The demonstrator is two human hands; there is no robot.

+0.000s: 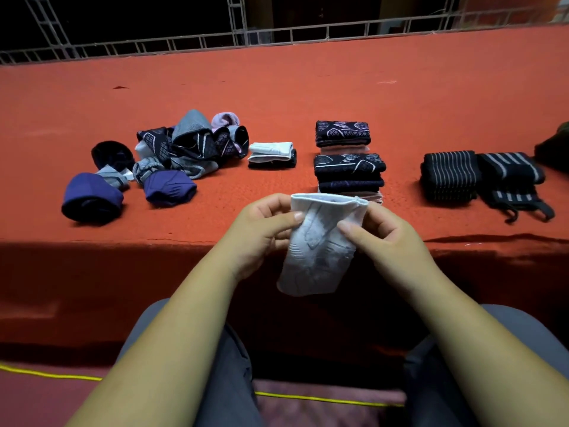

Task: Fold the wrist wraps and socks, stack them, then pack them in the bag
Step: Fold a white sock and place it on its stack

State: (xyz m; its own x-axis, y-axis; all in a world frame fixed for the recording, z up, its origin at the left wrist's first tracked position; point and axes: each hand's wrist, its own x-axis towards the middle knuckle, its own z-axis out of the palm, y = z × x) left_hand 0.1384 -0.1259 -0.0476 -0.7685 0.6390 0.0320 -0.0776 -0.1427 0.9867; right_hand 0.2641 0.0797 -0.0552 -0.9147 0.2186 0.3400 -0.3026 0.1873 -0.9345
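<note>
A white sock [317, 251] hangs in front of the table edge, held by its cuff. My left hand [261, 229] pinches the cuff's left side, and my right hand [385, 232] pinches its right side. On the red table [277, 87] lies a loose pile of grey, black and purple socks [172, 155] at the left. A folded white sock [271, 154] sits in the middle. Two stacks of folded dark patterned socks [348, 167] stand just beyond my hands. Folded black striped wrist wraps [480, 177] lie at the right.
A dark green object [554, 149], only partly in view, sits at the table's right edge. A metal railing [277, 35] runs behind the table. My knees are under the table front, with a yellow cord [308, 397] on the floor.
</note>
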